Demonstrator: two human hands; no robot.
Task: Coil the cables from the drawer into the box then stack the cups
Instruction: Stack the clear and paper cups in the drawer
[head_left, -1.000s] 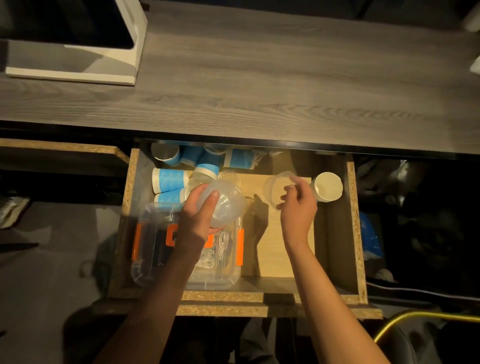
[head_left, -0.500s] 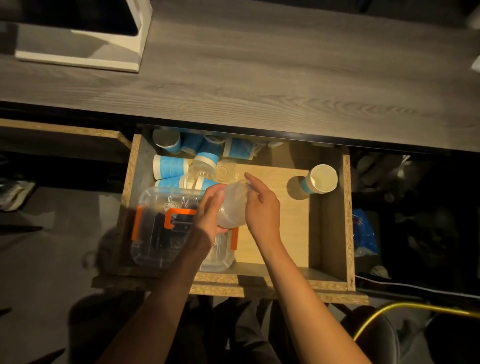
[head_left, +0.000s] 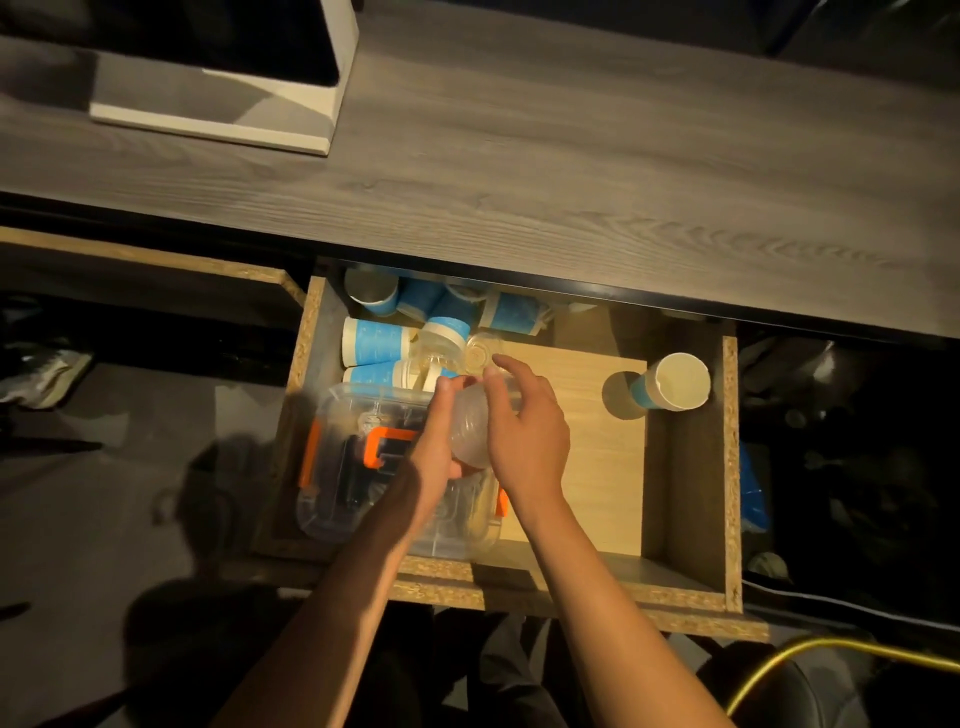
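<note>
Clear plastic cup (above drawer), gripped by left hand, right hand

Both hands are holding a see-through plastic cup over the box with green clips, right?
Not quite: the head view shows orange clips, not green, on the clear plastic box. The left hand and right hand do hold the see-through plastic cup over it.

drawer standing open under the desk | clear lidded box lying front-left — blue paper cups piling at the back | one cup lying far right | white stand sitting on the desk
</note>
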